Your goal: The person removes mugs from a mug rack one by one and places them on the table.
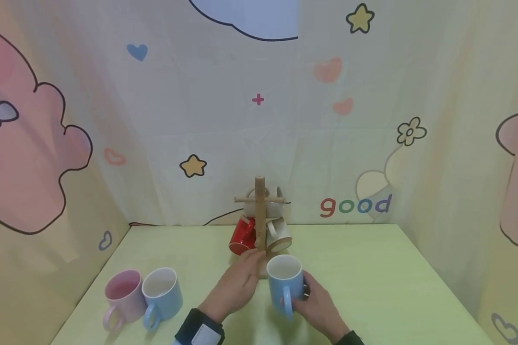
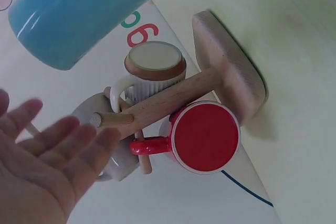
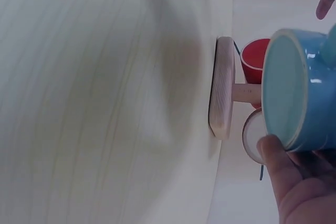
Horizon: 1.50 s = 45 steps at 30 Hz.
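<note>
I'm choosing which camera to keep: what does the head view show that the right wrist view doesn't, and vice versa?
Only the head view: the pink mug and the other blue mug, standing side by side.

Only the right wrist view: the underside of the held blue mug.

Both: the right hand gripping that mug, the red mug and the wooden stand.

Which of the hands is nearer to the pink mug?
Left. The left hand is right of the pink mug; the right hand, holding a blue mug, is farther right.
</note>
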{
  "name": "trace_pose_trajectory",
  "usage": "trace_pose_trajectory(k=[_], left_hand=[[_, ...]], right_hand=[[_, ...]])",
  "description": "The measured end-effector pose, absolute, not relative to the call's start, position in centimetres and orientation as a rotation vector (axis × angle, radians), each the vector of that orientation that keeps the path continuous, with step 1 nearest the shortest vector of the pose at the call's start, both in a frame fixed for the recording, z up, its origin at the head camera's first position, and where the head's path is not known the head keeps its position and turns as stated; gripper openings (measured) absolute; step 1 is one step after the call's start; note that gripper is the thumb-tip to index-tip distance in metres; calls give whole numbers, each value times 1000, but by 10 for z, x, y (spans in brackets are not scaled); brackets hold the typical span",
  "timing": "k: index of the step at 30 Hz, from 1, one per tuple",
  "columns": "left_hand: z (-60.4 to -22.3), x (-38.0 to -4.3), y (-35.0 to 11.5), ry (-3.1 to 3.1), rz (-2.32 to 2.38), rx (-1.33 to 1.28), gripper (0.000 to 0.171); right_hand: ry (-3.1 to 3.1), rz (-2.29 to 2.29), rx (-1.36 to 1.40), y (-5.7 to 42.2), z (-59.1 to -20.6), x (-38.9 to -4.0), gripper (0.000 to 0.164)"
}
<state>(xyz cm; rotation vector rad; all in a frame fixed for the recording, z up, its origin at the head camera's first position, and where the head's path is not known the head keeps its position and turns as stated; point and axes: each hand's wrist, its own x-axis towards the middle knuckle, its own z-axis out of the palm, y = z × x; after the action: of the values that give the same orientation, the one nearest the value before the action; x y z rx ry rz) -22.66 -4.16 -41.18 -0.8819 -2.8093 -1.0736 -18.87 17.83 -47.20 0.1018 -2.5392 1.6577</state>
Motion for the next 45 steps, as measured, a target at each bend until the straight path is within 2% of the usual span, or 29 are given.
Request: trace_pose_trajectory(k=[6,14,21,32,41,45], left_hand=[[-413,-223,-42,-2720,-1018,-713,42],[-414,-220,-37,-2883,-1135,-509,49],[-406,-216,-24,-2936,-1192,-531,43],[-401,-208,-12,-2943,-1084,-651,48],[-403,-205,-12,-2931,-1059,-688,29],[-403,-204,-11,-2945,-1108,-666,27]], right_hand=[[-2541,1583,-39,173,-468,-191,85],[-2496,1492,-118,167,-465,-190,78],[-2466,1437,-136,161,-466,-191,76],[-2415,1330,-147,150,-466,-187,75],[-2439,1308,-203,142,-466,-187,74],[-2455,1286,-232,140,-465,-187,75]])
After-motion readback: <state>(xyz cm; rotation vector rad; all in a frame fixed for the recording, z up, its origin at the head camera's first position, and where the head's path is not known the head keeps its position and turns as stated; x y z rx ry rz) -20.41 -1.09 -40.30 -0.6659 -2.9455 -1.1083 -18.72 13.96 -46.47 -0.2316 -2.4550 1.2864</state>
